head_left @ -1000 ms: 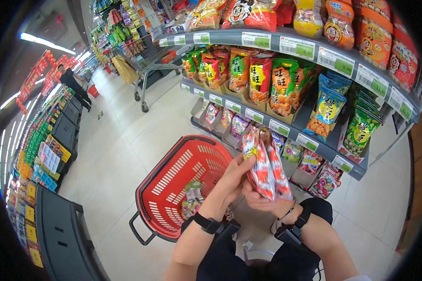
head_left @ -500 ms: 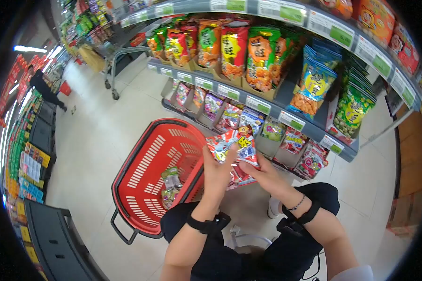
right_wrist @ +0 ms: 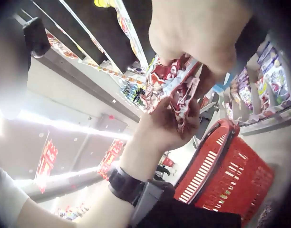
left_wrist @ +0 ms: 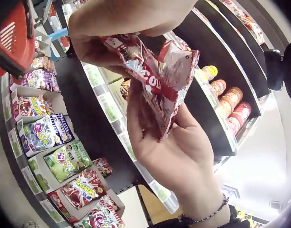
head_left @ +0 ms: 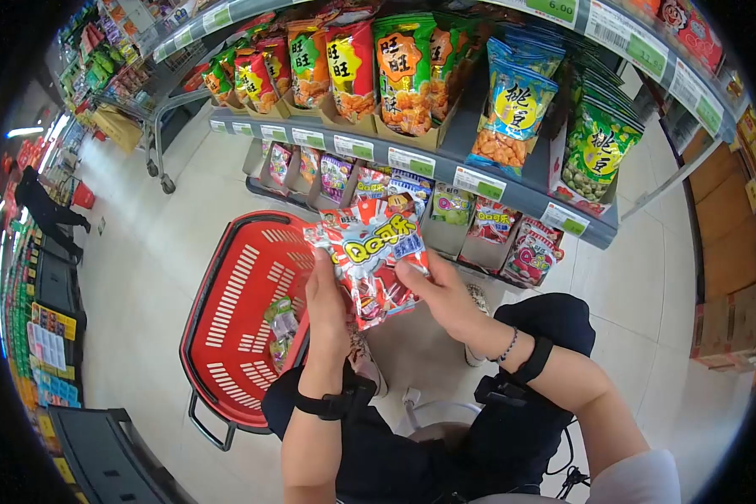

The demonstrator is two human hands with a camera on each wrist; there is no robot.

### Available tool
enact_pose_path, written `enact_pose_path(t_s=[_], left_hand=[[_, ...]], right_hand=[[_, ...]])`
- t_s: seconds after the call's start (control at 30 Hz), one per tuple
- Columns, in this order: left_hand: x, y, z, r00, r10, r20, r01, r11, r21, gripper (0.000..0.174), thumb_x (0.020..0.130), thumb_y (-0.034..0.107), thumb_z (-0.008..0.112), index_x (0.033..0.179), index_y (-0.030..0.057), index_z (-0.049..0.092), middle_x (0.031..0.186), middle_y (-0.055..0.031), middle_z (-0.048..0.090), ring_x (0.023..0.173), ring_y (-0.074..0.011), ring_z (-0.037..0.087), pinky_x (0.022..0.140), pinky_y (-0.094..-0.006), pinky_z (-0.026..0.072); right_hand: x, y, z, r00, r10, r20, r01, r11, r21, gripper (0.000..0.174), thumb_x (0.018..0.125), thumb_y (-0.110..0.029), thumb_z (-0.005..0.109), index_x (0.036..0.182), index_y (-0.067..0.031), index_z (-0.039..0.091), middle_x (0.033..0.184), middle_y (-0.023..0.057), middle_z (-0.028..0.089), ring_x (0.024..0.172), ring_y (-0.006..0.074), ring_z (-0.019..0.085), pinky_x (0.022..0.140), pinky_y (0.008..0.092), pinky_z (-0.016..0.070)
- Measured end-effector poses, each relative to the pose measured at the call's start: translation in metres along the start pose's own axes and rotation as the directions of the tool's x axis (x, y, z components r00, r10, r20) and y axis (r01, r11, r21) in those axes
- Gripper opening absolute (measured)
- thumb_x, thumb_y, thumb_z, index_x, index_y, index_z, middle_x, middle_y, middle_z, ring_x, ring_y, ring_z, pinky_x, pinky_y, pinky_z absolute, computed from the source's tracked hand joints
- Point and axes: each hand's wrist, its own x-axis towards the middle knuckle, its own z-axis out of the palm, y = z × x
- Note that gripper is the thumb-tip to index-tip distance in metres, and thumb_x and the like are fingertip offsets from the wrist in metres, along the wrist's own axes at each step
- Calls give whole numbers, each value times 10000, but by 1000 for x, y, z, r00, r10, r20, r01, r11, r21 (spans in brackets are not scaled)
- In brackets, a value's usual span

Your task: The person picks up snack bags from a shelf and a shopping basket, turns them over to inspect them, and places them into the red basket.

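Both hands hold a bunch of red and white snack packets [head_left: 371, 260] printed with yellow letters, above my lap. My left hand [head_left: 328, 296] grips their left edge, and my right hand [head_left: 435, 290] pinches the right side. In the left wrist view the right hand [left_wrist: 176, 154] cups the red packets [left_wrist: 160, 76] from below. The right wrist view shows the left hand [right_wrist: 167, 126] curled under the same packets [right_wrist: 176, 88]. A red plastic shopping basket [head_left: 227, 311] stands on the floor at my left, holding a couple of small packets [head_left: 279, 326].
Grey shelves [head_left: 428, 160] full of snack bags run across the top and right, with low display boxes [head_left: 512, 248] of small packets just beyond my knees. A person in black [head_left: 42, 210] stands far down the aisle. Dark bins [head_left: 101, 454] line the left side.
The view tilted down and the shelves moved up. The packets turned from edge-on to face-on and came lower toward my lap, both hands still holding them.
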Motion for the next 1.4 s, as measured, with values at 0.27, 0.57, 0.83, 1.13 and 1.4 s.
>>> enact_pose_path(t_s=[0.27,0.57,0.83,1.13,1.4], left_hand=[[15,-32,-40,797,49,602,456,604,-653,337,925,354,429,1032,45,511,877,-90,559,584,-144,537,504,-243,435],[-7,1,-8,575,75,815,749,352,-561,296,902,332,426,835,48,376,732,-71,381,443,-127,377,377,-240,311],[-8,4,-7,508,125,852,773,370,-515,255,921,285,397,807,62,346,711,-78,380,482,-137,379,389,-247,315],[-10,0,-8,481,164,861,787,351,-506,331,891,359,472,829,44,390,717,-87,397,490,-125,372,381,-222,326],[-10,-1,-8,462,178,869,790,364,-494,345,889,369,477,829,41,391,710,-91,399,501,-131,372,386,-228,339]], right_hand=[[-2,-25,-11,900,409,153,-387,584,714,304,923,-262,490,1138,-48,498,975,66,605,892,165,591,792,295,478],[-5,-11,-8,840,61,540,-520,375,767,386,861,-433,506,857,-54,434,560,21,409,457,98,364,422,219,299],[-1,-18,-2,800,48,599,-577,335,745,295,914,-344,408,810,-68,411,471,13,382,393,97,324,414,209,271],[-2,-16,-1,785,46,618,-594,340,729,304,942,-323,370,767,-80,422,446,16,396,370,89,342,382,202,270],[-4,-17,-2,782,61,620,-595,372,713,345,946,-350,354,741,-82,427,430,24,400,359,85,357,372,200,280]])
